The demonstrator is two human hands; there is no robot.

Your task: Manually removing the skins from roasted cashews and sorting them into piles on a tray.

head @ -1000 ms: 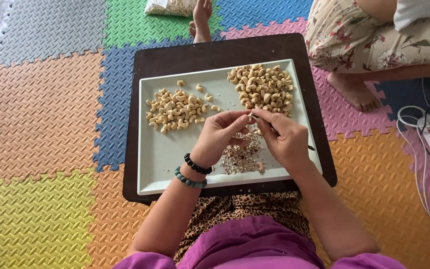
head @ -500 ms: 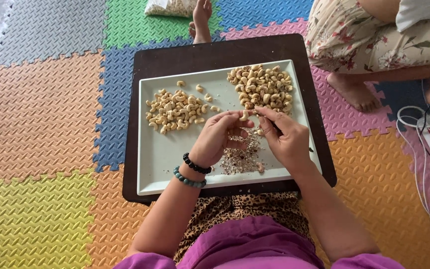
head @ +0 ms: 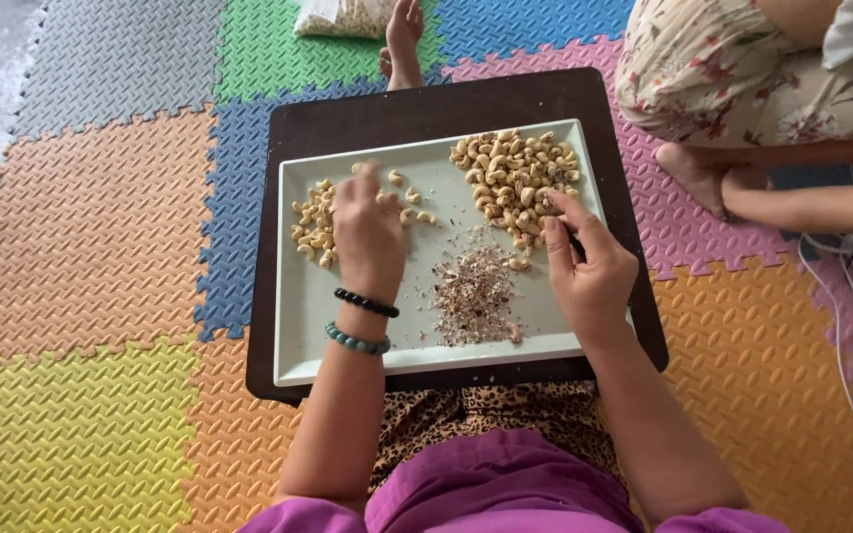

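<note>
1. Since half a second ago, both hands have parted from above the heap of husk scraps [head: 474, 293]; the left hand [head: 368, 235] has swung out over the pale pile of cashews [head: 320, 222] at the tray's left, blurred by motion, fingers loosely spread and pointing away; whether it holds a nut cannot be told.
2. Right hand [head: 589, 271] sits at the near edge of the darker pile of cashews [head: 520, 178]; its thumb and forefinger are pressed together around a thin dark tool, its tip just touching the nuts.
3. Both piles lie on a pale rectangular tray [head: 318, 326]; the tray rests on a dark brown board [head: 298, 114] laid over coloured foam floor mats [head: 101, 247].
4. Two bead bracelets [head: 360, 321], one black and one green, circle the left wrist.
5. Another person sits at the far right in flowered cloth, a bare foot [head: 691, 173] on the pink mat; a clear bag of nuts [head: 338, 15] lies at the top edge.
</note>
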